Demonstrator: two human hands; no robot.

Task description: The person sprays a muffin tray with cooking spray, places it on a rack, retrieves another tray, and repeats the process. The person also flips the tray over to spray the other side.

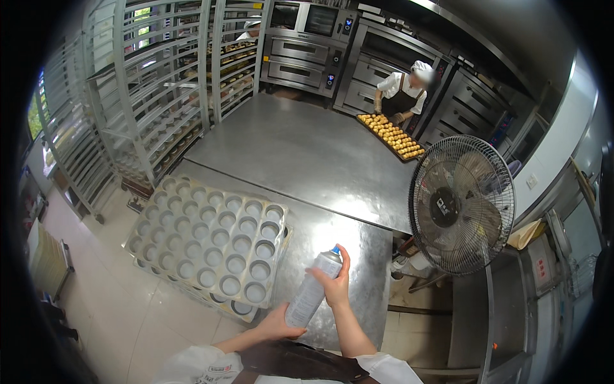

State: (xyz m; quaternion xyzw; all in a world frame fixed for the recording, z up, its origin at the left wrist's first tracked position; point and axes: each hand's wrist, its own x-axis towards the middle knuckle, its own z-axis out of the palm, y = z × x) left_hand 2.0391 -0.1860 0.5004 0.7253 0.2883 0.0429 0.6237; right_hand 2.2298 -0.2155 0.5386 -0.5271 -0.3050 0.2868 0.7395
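Observation:
A spray can with a blue nozzle is tilted between both hands over the steel table. My left hand grips the can near its base. My right hand holds it near the top, thumb against its side and index finger at the blue nozzle. Left of the can, a muffin tray with rows of round cups lies on a stack of similar trays. The cups of the top tray hold no dough that I can see. The stack sits on the table's left part.
A steel table stretches ahead. Across it a co-worker holds a tray of golden baked pieces. A standing fan is at the right. Rolling racks stand left, deck ovens behind. Another person is partly hidden behind a rack.

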